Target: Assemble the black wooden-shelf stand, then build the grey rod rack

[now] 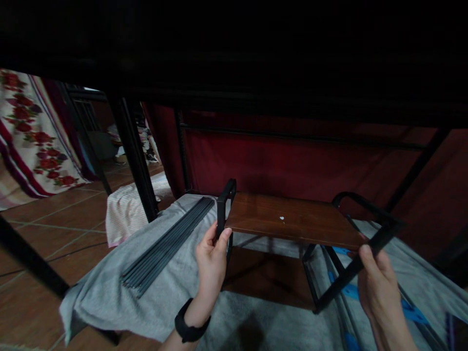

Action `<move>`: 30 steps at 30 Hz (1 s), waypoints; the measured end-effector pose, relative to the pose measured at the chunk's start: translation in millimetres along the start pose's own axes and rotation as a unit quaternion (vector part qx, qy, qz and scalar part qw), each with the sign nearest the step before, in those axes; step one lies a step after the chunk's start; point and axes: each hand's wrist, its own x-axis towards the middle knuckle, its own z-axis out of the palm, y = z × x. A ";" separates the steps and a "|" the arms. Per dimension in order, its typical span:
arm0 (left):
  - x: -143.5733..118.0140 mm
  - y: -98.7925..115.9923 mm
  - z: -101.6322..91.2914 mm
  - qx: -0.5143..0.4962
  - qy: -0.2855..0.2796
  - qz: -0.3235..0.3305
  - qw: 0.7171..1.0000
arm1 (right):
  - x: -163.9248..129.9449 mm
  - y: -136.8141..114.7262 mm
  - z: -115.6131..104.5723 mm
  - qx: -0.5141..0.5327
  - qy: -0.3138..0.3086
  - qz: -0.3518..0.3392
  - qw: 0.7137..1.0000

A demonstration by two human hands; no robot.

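A small two-tier shelf with a brown wooden top board [292, 217] and a black metal frame [347, 278] stands on a grey cloth in front of me. My left hand [212, 261], with a black band on the wrist, grips the frame at the board's near left corner, thumb at the board's edge. My right hand [378, 280] is closed round the frame at the near right corner. Lower down, a second brown board [265, 275] shows between the legs. A small white speck lies on the top board. My right fingers are partly hidden behind the frame.
A bundle of thin grey rods [168, 246] lies on the grey cloth [109, 304] at left. Blue-marked strips [351, 291] lie at right. A dark surface hangs low overhead, with black posts [133, 156] around. Red cloth [292, 165] covers the back.
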 end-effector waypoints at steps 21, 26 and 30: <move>19.8 19.2 -14.1 0.075 -0.064 -0.002 0.995 | 7.3 -10.1 -6.7 0.000 -0.050 0.042 0.998; 36.4 22.5 -21.7 0.111 -0.119 0.021 0.986 | 18.8 -23.8 -16.3 -0.002 -0.064 -0.005 0.998; 40.3 22.6 -26.3 0.115 -0.123 0.047 0.985 | 23.1 -31.8 -23.9 -0.014 -0.069 -0.024 0.997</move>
